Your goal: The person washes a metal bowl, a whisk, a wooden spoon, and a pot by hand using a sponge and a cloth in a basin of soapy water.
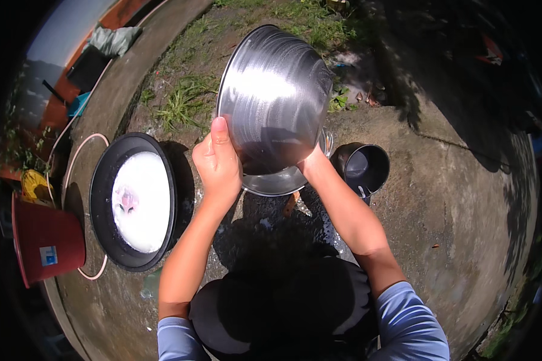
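A shiny stainless steel bowl (275, 90) is held up tilted on its side, with soapy streaks across its outer wall. My left hand (219, 158) grips its rim, thumb on the outside. At the bowl's lower right, my right hand (310, 161) meets the surface, and its fingers are hidden behind the metal. Partly covered by the raised bowl, a second metal basin (275, 182) sits lower down. Beneath that basin an orange-brown strip (291, 204), perhaps a handle, pokes out on the wet ground.
Left of me stands a wide black basin (100, 198) of white suds (144, 216). Beyond it are a red tub (49, 239) and a pale hose (67, 180). A dark pot (366, 169) lies to my right on the concrete (442, 207). Grass (185, 101) grows ahead.
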{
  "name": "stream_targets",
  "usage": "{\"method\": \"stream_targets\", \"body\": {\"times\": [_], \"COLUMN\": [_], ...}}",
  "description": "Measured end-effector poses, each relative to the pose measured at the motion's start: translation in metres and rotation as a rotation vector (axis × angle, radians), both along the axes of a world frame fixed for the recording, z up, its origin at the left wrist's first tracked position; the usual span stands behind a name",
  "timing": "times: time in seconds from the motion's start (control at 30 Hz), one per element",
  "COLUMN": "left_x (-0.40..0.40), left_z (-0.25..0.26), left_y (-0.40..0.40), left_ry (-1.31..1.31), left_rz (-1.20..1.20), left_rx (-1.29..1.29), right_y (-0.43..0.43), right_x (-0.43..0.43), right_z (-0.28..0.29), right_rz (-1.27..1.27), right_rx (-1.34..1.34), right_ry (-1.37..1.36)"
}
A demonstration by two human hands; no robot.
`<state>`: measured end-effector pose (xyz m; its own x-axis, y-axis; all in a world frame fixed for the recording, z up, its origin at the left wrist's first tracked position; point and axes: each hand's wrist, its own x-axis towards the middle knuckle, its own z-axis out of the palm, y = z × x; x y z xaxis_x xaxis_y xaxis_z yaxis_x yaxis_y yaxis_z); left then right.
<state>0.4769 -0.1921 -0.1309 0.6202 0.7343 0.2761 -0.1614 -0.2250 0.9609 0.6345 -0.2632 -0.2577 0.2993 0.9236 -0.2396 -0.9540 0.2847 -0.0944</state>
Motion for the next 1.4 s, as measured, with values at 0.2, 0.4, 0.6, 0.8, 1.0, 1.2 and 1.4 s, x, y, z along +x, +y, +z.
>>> {"method": "stream_targets", "body": {"times": [0.2,0.4,0.6,0.8,1.0,1.2,1.4], "left_x": [0.019,0.009,-0.026,-0.019,-0.03,-0.077,-0.115], "left_z": [-0.044,-0.071,-0.158,-0.18,-0.167,-0.164,-0.17], "left_y": [0.02,0.049,0.071,0.036,0.046,0.057,0.068], "left_ry": [-0.217,0.165,0.711,0.717,0.549,0.468,0.495], "left_rz": [0.214,-0.15,0.073,-0.021,0.011,0.062,0.121], "left_rx": [-0.161,-0.549,0.218,-0.702,-0.88,-0.841,-0.886], "right_y": [0.005,-0.017,-0.083,-0.155,-0.206,-0.25,-0.244], "right_x": [-0.039,0.051,0.119,0.164,0.172,0.188,0.172], "right_z": [-0.003,0.052,0.098,-0.002,-0.073,-0.09,-0.087], "right_rz": [0.014,-0.425,-0.701,-0.321,0.007,0.123,0.255], "right_rx": [0.634,-0.336,-0.716,-1.45,-1.638,-1.492,-1.345], "right_ry": [0.412,-0.386,-1.319,-2.281,-2.188,-2.221,-2.303]}}
